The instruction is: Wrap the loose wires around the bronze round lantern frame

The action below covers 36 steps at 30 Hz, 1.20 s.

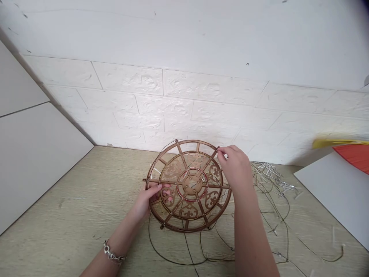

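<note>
A round bronze-coloured openwork frame (pixel 188 211), with spokes, a pierced hub and scroll ornaments, is held tilted above the table. My left hand (pixel 144 202) grips its left rim, thumb on the front and the other fingers behind, partly seen through the openings. At the upper right rim, my right hand (pixel 235 165) pinches near a small tab; whatever lies between its fingertips is too small to make out. Thin wire runs along part of the rim, and loose dark wires (pixel 173 261) curve over the table below the frame.
Several thin wires and a heap of short clear-white strips (pixel 269 171) lie on the wooden table (pixel 72 215) at right. Beyond them are a white panel (pixel 340 188) and an orange-red piece (pixel 354 156). White panels stand at left, before a white brick-patterned wall (pixel 190 84).
</note>
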Each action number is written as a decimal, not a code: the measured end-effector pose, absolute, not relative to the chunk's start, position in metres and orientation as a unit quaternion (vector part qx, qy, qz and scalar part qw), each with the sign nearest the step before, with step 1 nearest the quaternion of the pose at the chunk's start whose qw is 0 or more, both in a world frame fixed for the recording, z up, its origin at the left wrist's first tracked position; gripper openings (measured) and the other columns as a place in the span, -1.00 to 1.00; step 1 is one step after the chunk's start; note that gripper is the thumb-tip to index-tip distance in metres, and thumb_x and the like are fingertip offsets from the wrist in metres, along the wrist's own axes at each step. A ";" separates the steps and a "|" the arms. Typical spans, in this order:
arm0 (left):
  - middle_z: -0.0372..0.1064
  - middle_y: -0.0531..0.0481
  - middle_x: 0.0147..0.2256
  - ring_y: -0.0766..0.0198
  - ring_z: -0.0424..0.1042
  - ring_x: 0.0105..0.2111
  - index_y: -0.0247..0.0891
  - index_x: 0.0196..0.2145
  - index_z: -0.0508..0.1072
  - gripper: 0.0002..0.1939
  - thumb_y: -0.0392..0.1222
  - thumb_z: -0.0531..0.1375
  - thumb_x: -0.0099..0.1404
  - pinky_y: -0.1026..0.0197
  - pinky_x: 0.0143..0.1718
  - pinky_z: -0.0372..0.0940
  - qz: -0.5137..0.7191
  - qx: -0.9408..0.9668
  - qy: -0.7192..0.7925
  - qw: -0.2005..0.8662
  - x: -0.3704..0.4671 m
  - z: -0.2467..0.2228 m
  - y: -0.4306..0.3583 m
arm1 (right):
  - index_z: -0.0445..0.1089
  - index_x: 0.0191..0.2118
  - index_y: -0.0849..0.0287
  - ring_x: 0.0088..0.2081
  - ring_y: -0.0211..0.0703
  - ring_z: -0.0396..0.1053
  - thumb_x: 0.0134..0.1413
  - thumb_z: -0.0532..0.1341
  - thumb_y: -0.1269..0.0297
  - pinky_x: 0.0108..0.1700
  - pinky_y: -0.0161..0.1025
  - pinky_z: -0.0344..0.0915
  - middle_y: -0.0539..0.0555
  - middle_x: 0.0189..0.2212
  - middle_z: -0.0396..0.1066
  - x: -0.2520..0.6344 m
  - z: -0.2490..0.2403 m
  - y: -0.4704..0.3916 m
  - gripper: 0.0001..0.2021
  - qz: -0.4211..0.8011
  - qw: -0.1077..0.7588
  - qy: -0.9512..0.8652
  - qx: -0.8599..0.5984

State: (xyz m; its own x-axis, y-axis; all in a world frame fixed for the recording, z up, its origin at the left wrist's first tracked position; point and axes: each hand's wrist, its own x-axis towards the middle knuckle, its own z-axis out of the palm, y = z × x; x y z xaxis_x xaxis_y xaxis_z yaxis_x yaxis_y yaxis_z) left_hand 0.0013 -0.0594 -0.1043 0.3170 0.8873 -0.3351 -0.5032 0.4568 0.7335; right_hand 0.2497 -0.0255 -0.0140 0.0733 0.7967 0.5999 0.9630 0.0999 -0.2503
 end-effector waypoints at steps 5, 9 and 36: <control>0.44 -0.08 -0.54 0.16 0.43 -0.53 -0.40 -0.43 0.52 -0.75 -0.15 0.26 -0.06 0.16 -0.42 0.27 0.467 0.248 0.371 0.764 0.002 -0.104 -0.058 | 0.40 -0.14 0.17 -0.28 -0.07 0.25 0.09 -0.01 0.41 -0.22 -0.15 0.13 0.12 -0.29 0.36 0.246 -0.018 -0.025 -0.71 -0.148 0.249 -0.694 -0.659; 0.44 -0.08 -0.56 0.17 0.42 -0.54 -0.40 -0.45 0.51 -0.77 -0.17 0.25 -0.06 0.17 -0.42 0.27 0.493 0.238 0.384 0.743 0.004 -0.103 -0.055 | 0.30 0.01 0.14 -0.21 0.00 0.21 0.06 -0.03 0.48 -0.17 -0.05 0.10 0.17 -0.18 0.30 0.241 -0.022 -0.025 -0.60 -0.156 0.219 -0.705 -0.656; 0.47 -0.09 -0.49 0.25 0.45 -0.51 -0.40 -0.36 0.49 -0.81 -0.26 0.13 0.11 0.24 -0.41 0.33 0.471 0.207 0.400 0.759 -0.014 -0.115 -0.039 | 0.36 -0.21 0.17 -0.26 -0.15 0.31 0.11 0.05 0.26 -0.20 -0.21 0.19 0.08 -0.22 0.37 0.241 -0.030 -0.019 -0.79 0.023 0.335 -0.665 -0.667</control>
